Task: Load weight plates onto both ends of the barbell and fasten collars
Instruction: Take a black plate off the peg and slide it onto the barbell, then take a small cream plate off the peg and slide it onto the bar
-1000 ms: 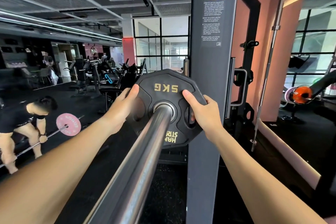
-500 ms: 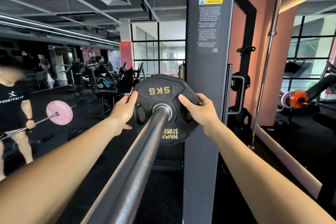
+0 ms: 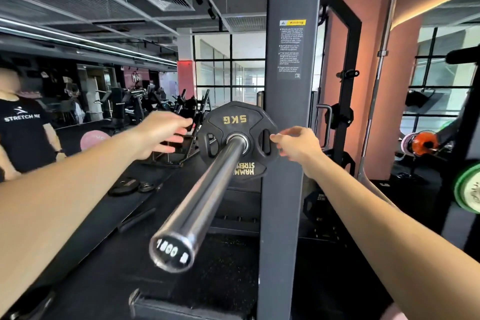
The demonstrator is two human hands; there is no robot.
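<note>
Fingers of the left hand (image 3: 162, 132) are loosely spread, just left of the 5 kg weight plate (image 3: 237, 139) and holding nothing. The black plate, gold-lettered with grip slots, sits far along the steel barbell sleeve (image 3: 205, 197). Right of the plate, the right hand's (image 3: 297, 144) relaxed fingertips touch its rim, grasping nothing.

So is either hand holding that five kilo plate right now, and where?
Neither. The left hand is open and clear of the plate; the right hand only has fingertips near its right edge.

Open air left of the plate (image 3: 237, 138); the rack upright (image 3: 288, 189) crowds its right side.
</note>
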